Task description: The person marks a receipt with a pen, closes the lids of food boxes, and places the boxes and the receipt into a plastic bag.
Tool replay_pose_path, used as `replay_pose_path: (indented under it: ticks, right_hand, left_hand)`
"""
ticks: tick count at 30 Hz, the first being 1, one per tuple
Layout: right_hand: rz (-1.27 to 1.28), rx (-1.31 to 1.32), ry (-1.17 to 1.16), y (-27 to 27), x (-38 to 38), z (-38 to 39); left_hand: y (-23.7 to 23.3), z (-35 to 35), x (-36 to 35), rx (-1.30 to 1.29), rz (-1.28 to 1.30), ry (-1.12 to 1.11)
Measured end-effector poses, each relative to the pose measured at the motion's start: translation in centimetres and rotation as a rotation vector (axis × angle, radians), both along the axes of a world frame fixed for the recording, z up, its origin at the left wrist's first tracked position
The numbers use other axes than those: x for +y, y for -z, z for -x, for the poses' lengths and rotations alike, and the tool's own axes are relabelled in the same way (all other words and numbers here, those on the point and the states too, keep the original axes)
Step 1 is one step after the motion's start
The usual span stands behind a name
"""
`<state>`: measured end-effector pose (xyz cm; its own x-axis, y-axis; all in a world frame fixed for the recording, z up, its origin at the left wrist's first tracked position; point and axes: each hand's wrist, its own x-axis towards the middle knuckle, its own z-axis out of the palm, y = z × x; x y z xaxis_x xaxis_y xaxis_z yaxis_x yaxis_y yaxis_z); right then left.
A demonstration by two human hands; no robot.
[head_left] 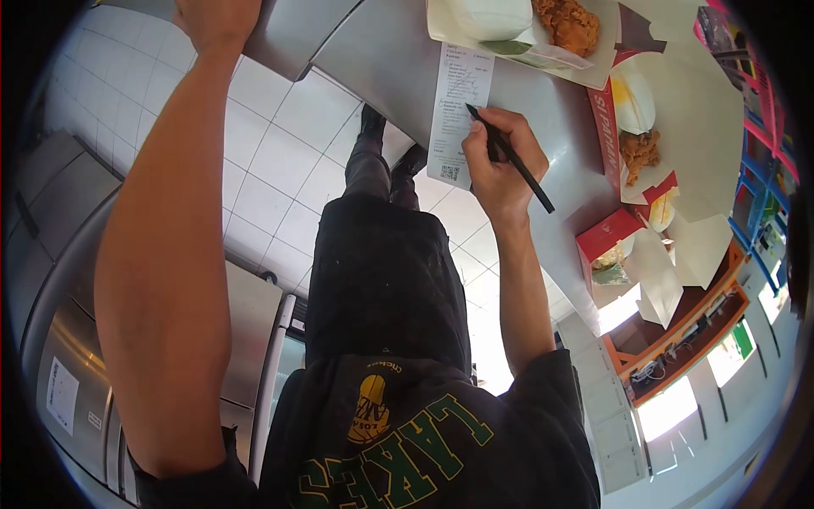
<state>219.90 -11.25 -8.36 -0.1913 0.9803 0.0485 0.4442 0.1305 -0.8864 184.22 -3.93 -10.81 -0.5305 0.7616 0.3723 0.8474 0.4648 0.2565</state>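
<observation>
My right hand (509,161) is closed on a black pen (527,180), its tip touching a printed receipt (454,140). The receipt lies on the grey metal counter (560,127) near its edge, with a QR code at its lower end. My left hand (218,19) is at the top edge, over the left part of the counter; its fingers are out of view. Beyond the receipt sits an open box (437,21) with fried chicken (566,25) and a white wrapped portion (492,17).
Right of my right hand, a red-sided box (604,140) holds fried chicken and an egg. A smaller red box (609,233) stands nearer me. Steel cabinets (76,365) line the left, above a tiled floor (263,161). An orange shelf (678,339) is at far right.
</observation>
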Motion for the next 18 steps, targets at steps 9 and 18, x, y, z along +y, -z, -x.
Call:
replay_pose_path:
  ticks: [9, 18]
  right_hand:
    - [-0.014, 0.02, -0.03, -0.3, -1.1, -0.8]
    - [-0.099, -0.025, -0.019, -0.1, -1.6, -0.3]
  left_hand:
    - [0.1, 0.0, 0.0, 0.001, -0.017, 0.002]
    - [-0.3, -0.1, 0.0, -0.021, 0.01, -0.002]
